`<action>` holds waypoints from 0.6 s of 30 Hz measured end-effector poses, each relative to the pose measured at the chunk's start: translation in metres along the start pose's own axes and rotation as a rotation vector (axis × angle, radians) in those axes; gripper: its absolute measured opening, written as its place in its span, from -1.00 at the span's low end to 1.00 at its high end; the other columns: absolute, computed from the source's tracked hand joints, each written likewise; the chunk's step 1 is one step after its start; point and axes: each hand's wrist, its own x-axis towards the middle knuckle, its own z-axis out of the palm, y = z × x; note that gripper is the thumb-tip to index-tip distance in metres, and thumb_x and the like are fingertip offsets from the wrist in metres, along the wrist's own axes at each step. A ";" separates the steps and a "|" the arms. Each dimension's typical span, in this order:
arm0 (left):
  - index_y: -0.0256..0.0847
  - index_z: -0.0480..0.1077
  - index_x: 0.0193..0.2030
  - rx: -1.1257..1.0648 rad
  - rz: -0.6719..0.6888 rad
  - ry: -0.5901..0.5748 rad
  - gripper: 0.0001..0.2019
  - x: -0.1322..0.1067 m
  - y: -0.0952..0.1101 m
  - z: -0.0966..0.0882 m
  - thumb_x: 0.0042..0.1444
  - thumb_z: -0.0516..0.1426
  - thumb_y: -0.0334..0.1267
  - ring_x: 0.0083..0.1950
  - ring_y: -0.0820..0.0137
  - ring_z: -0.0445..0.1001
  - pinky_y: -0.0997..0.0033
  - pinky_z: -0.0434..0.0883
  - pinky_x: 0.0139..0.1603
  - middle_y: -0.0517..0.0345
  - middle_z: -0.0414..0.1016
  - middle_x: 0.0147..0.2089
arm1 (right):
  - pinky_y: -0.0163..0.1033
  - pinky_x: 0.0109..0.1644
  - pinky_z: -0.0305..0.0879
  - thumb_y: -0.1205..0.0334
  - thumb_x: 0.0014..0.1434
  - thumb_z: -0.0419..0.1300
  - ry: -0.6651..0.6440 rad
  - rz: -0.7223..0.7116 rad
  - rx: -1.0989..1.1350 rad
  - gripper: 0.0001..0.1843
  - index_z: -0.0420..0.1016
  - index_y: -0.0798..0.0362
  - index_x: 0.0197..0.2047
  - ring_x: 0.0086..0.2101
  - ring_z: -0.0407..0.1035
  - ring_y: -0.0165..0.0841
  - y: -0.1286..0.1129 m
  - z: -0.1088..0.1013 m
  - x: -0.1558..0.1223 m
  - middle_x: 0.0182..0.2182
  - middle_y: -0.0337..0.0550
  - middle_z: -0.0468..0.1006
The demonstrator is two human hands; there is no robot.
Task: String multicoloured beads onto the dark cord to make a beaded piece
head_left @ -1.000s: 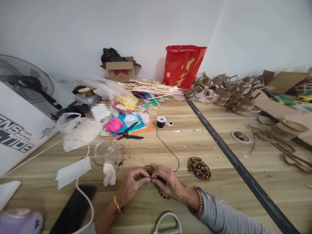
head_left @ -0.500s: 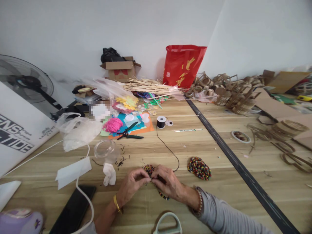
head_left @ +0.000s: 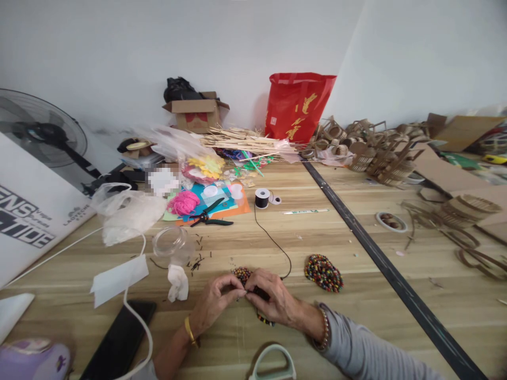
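Note:
My left hand (head_left: 216, 306) and my right hand (head_left: 273, 298) meet at the near middle of the wooden table, fingers pinched together on a multicoloured beaded piece (head_left: 242, 274). A strand of beads (head_left: 264, 319) hangs out below my right hand. A black cord (head_left: 273, 240) runs from my right hand up to a black spool (head_left: 262, 198). A second flat beaded oval (head_left: 323, 273) lies on the table just right of my hands.
A glass jar (head_left: 172, 244), crumpled tissue (head_left: 178, 283), black phone (head_left: 119, 340) with white cable and plastic bag (head_left: 127, 210) lie to the left. Pliers (head_left: 208, 215), pink yarn (head_left: 184, 202) and a red bag (head_left: 297, 107) sit further back. Cardboard pieces (head_left: 455, 206) crowd the right.
My hands have barely shifted; the fingers work slightly on the beaded piece in the same spot.

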 end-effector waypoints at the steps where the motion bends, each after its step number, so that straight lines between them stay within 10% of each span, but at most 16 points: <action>1: -0.24 0.45 -0.51 -0.001 -0.001 -0.004 -0.86 0.000 0.000 0.000 -0.03 0.21 -0.23 -0.38 0.34 0.38 0.42 0.30 -0.28 0.19 0.47 -0.48 | -0.30 -0.29 0.29 0.30 0.27 0.10 0.003 -0.002 0.001 -0.96 0.34 0.06 -0.25 -0.37 0.33 -0.36 0.000 0.000 0.000 -0.42 -0.16 0.43; 13: -0.26 0.43 -0.48 -0.091 -0.020 -0.030 -0.86 0.000 0.002 -0.004 0.01 0.19 -0.24 -0.38 0.37 0.36 0.46 0.28 -0.30 0.20 0.44 -0.48 | -0.22 -0.26 0.29 0.18 0.22 0.04 -0.193 -0.087 0.116 -0.79 0.20 0.02 -0.44 -0.36 0.30 -0.32 -0.009 -0.009 0.003 -0.44 -0.13 0.39; 18: -0.27 0.42 -0.47 -0.108 -0.019 -0.051 -0.85 0.001 -0.001 -0.005 0.02 0.19 -0.24 -0.40 0.41 0.33 0.48 0.26 -0.34 0.23 0.39 -0.50 | -0.26 -0.35 0.26 0.04 0.31 -0.03 -0.049 0.081 0.236 -0.61 0.17 0.03 -0.51 -0.45 0.27 -0.37 -0.012 -0.011 0.006 -0.52 -0.17 0.35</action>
